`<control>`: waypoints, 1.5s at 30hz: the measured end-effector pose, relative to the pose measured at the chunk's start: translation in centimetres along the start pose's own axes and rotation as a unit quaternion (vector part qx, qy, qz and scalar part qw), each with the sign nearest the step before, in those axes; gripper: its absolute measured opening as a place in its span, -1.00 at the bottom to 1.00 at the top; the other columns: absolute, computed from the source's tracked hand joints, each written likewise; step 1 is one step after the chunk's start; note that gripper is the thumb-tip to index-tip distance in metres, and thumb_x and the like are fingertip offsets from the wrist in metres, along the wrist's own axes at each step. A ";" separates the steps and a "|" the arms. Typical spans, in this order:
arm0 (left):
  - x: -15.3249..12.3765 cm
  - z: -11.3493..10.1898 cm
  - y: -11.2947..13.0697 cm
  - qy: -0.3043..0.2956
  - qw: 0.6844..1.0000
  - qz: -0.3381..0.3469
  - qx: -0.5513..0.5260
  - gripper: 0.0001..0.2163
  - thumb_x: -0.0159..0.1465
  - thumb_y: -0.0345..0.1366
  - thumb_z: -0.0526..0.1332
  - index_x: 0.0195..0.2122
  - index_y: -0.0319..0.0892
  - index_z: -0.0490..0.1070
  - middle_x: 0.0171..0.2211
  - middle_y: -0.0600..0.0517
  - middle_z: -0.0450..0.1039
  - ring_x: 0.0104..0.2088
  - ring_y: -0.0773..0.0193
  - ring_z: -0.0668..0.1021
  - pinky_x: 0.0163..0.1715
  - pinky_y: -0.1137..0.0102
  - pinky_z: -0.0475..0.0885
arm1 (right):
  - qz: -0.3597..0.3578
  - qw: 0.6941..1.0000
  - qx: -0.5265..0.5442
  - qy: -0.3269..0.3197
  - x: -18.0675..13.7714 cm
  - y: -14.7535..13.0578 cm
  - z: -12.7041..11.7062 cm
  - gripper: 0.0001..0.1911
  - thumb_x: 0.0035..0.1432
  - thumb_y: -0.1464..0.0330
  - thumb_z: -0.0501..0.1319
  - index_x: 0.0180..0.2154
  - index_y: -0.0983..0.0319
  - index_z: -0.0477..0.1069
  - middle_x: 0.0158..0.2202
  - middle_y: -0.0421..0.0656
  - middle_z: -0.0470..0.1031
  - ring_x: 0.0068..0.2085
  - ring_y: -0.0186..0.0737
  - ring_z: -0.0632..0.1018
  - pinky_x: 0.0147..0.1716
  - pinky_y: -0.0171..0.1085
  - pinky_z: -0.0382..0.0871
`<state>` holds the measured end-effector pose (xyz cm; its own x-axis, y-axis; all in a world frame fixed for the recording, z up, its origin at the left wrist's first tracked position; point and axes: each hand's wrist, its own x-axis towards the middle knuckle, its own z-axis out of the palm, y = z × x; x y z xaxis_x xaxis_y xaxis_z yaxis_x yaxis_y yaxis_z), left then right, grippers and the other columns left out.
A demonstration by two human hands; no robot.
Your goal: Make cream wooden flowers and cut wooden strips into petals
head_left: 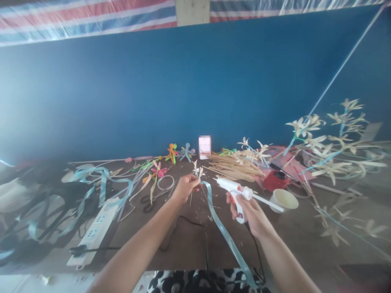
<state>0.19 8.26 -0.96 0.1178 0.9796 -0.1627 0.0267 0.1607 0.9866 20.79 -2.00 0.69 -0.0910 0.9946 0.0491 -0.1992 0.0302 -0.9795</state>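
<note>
Between the fingertips of my left hand [187, 188] is a small pale artificial flower [198, 169], its petals pointing up and away from me. A light blue ribbon [221, 228] runs from beside those fingertips down over the table's near edge. My right hand [246, 209] is wrapped round the handle of a white hot glue gun [233, 188] with a glue stick [269, 202] jutting from its back. The nozzle points left toward the flower, a short gap away from it. Whether the ribbon is pinched with the flower I cannot tell.
A power strip [94, 232] with a black plug lies left, near tangled blue ribbon [104, 183] and scissors [148, 202]. Right of centre are dried strips [235, 165], a white cup [284, 200] and a red round object [275, 180]. Flower stems [308, 126] spread at far right. A blue panel [183, 89] stands behind.
</note>
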 end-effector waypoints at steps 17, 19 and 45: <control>-1.7 0.5 1.4 -0.037 0.999 0.021 0.015 -0.82 -0.01 -0.23 0.22 -0.48 -0.25 0.33 -0.54 0.01 0.45 -0.45 0.28 0.52 -0.54 0.49 0.38 | 0.033 0.990 -0.135 -0.030 0.6 1.1 1.8 -0.62 0.10 0.09 -0.02 -0.43 0.29 0.29 -0.67 -0.27 0.25 -0.67 -0.42 0.27 -0.67 -0.39 0.11; -1.7 0.5 1.4 -0.037 0.999 0.023 0.017 -0.82 -0.01 -0.23 0.22 -0.48 -0.25 0.33 -0.54 0.01 0.45 -0.46 0.29 0.52 -0.54 0.49 0.38 | 0.029 0.988 -0.147 -0.030 0.7 1.1 1.7 -0.61 0.10 0.09 -0.03 -0.44 0.28 0.30 -0.68 -0.27 0.24 -0.66 -0.41 0.27 -0.65 -0.39 0.13; -1.7 0.7 2.0 -0.036 0.999 0.023 0.027 -0.83 0.02 -0.25 0.21 -0.46 -0.26 0.31 -0.55 -0.03 0.47 -0.45 0.24 0.55 -0.56 0.50 0.38 | 0.017 0.977 -0.207 -0.046 0.2 0.3 1.1 -0.55 0.11 0.07 -0.07 -0.38 0.29 0.35 -0.68 -0.25 0.25 -0.63 -0.37 0.28 -0.60 -0.36 0.15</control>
<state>0.73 6.85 1.31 0.1915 0.9742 -0.1191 0.0722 0.1070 0.9916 19.64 -1.86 0.64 -0.1810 0.9834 0.0131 0.2153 0.0526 -0.9751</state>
